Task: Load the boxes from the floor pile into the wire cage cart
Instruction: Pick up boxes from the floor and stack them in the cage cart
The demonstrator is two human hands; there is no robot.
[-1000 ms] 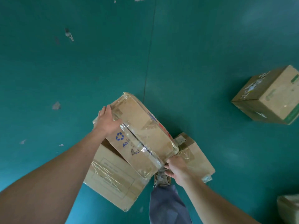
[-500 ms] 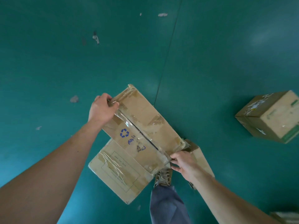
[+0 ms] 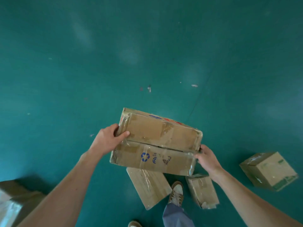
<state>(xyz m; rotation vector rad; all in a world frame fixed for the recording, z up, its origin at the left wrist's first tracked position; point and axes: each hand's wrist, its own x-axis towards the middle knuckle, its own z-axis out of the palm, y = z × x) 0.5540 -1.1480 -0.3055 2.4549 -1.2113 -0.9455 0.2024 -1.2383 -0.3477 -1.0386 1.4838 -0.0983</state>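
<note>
I hold a long taped cardboard box (image 3: 157, 141) with a blue recycling mark in the air above the green floor. My left hand (image 3: 108, 138) grips its left end, thumb on top. My right hand (image 3: 206, 156) grips its right end. Below it on the floor lie a flat taped box (image 3: 149, 187) and a smaller torn box (image 3: 202, 190). A cube-like box with green print (image 3: 268, 171) sits on the floor to the right. The wire cage cart is out of view.
Another box (image 3: 14, 199) with shiny tape shows at the bottom left edge. My shoe (image 3: 176, 193) and trouser leg stand between the two floor boxes. The green floor (image 3: 147, 54) stretches ahead with small scraps on it.
The held box has risen and swung from a diagonal tilt to nearly level. The view has shifted, bringing a box into sight at the bottom left.
</note>
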